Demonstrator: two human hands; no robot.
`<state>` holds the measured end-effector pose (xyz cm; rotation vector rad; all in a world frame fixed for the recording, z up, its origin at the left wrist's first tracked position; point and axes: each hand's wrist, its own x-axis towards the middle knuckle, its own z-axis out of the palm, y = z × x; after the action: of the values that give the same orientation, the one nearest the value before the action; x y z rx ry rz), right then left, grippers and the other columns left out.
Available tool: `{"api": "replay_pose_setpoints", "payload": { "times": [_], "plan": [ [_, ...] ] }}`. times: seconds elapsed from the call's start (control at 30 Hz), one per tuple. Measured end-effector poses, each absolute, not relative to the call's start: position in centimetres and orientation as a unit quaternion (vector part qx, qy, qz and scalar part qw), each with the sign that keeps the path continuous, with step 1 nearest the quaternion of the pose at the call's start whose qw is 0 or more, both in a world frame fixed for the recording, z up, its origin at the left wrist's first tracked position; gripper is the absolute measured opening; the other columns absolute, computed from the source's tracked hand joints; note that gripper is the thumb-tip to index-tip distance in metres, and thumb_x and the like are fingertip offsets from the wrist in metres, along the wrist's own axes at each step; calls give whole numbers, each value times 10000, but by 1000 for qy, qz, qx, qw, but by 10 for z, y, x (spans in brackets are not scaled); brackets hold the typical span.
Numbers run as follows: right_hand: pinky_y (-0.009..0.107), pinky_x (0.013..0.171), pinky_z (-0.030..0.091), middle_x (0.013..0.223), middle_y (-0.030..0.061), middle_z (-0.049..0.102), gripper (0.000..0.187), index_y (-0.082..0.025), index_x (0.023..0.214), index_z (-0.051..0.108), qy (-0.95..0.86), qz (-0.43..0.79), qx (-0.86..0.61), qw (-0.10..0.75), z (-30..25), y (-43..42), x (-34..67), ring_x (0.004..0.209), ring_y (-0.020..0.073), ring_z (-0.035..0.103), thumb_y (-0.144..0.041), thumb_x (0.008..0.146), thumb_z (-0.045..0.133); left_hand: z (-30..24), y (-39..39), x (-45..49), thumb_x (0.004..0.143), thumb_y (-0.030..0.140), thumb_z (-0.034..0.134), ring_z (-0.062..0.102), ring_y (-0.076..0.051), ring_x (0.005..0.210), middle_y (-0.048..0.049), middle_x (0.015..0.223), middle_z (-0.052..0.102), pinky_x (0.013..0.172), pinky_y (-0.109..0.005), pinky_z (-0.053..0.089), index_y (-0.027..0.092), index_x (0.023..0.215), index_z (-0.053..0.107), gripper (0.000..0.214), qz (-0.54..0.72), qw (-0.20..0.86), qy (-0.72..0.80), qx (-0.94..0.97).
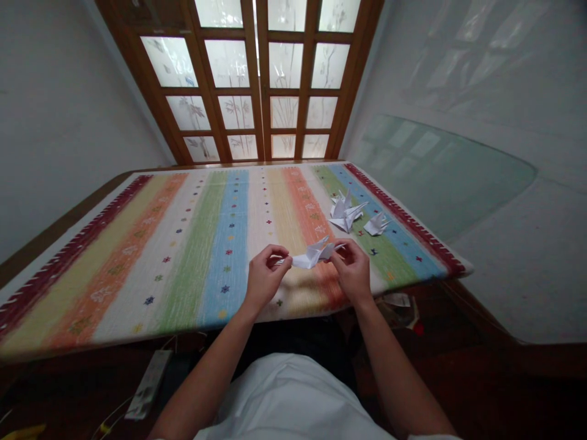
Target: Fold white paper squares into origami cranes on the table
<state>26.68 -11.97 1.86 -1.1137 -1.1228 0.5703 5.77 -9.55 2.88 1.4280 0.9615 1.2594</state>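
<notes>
A folded white paper crane [314, 253] is stretched between my two hands, just above the near edge of the table. My left hand [268, 275] pinches its left pointed end between thumb and fingers. At the opposite end, my right hand [352, 266] grips the other point the same way. The crane's wings stick up between them. Beyond my right hand, several finished-looking paper cranes [347, 214] lie bunched together on the cloth, and a separate crane [376, 225] rests to their right.
A striped, patterned tablecloth [192, 244] covers the table. Wooden doors with frosted panes [236, 113] stand behind it, and a white wall [518, 244] is close on the right. Below the table's left side lies a white power strip [149, 382] with cables.
</notes>
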Motion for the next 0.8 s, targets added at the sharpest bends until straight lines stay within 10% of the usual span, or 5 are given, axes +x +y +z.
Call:
{"api": "replay_pose_setpoints", "payload": {
  "times": [0.8],
  "plan": [
    [210, 493, 452, 722, -47, 602, 327, -245, 916, 638, -399, 353, -521, 666, 44, -146, 333, 587, 121, 529, -422, 735, 845, 26, -93, 140, 771, 406, 879, 762, -186, 758, -36, 821, 757, 743, -295, 610, 167, 878, 700, 318, 381, 668, 245, 590]
  ]
}}
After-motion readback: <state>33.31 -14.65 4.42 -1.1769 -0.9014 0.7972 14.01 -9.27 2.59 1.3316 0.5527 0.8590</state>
